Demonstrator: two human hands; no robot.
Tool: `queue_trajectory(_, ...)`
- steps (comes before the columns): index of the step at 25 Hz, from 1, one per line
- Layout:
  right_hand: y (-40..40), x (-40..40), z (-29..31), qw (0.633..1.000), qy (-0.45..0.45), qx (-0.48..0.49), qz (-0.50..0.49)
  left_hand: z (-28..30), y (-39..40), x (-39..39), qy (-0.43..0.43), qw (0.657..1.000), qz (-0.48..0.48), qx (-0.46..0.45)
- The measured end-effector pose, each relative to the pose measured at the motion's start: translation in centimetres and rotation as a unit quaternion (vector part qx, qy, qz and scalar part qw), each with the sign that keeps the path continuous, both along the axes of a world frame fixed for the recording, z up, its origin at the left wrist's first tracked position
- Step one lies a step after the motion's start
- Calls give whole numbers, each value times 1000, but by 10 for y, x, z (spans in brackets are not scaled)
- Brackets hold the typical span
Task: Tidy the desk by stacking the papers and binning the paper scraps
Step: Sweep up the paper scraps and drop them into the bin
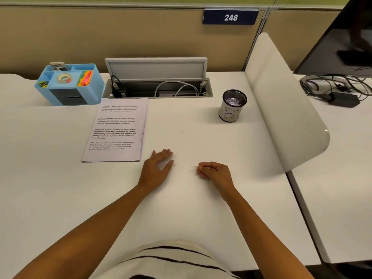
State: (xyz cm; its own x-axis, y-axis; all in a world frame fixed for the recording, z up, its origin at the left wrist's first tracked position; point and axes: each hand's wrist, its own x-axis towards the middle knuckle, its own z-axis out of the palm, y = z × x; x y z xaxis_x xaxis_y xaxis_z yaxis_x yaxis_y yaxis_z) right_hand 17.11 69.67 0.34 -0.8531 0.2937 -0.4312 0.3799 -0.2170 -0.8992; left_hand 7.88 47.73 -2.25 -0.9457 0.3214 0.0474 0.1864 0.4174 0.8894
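A neat stack of printed papers (116,129) lies on the white desk (201,208), left of centre. A small black mesh bin (233,106) with a white label stands at the right, and crumpled white paper scraps (233,101) fill its top. My left hand (158,168) rests flat on the desk just right of the stack's near corner, fingers straight, not touching the paper. My right hand (214,171) rests on the desk further right with its fingers curled in; nothing shows in it.
A blue desk organiser (70,85) with tape and sticky notes sits at the back left. An open cable hatch (159,85) lies behind the papers. A curved white divider (281,101) bounds the right side; beyond it are cables and a monitor (346,41).
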Motion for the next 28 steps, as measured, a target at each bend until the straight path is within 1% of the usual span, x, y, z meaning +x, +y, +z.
queue_trajectory(1,0,0,0,1000,0,2,0,-1,-3,0,17,1000,-23,-9)
queue_trajectory(3,-1,1,-1,1000,0,8,-1,-3,-7,0,26,999,-46,-11)
queue_trajectory(12,-4,2,-2,999,6,41,-2,-2,2,3,10,999,-19,-26)
queue_trajectory(19,-6,2,0,999,3,45,-10,2,18,8,59,996,-4,-74)
queue_trajectory(24,-14,-1,0,999,-3,14,-36,4,30,4,33,999,26,-35)
queue_trajectory(26,-18,-5,0,999,-10,4,-41,8,44,7,18,1000,6,-23)
queue_trajectory(28,-18,-9,1,999,-17,-10,-35,13,57,11,9,999,-35,-10)
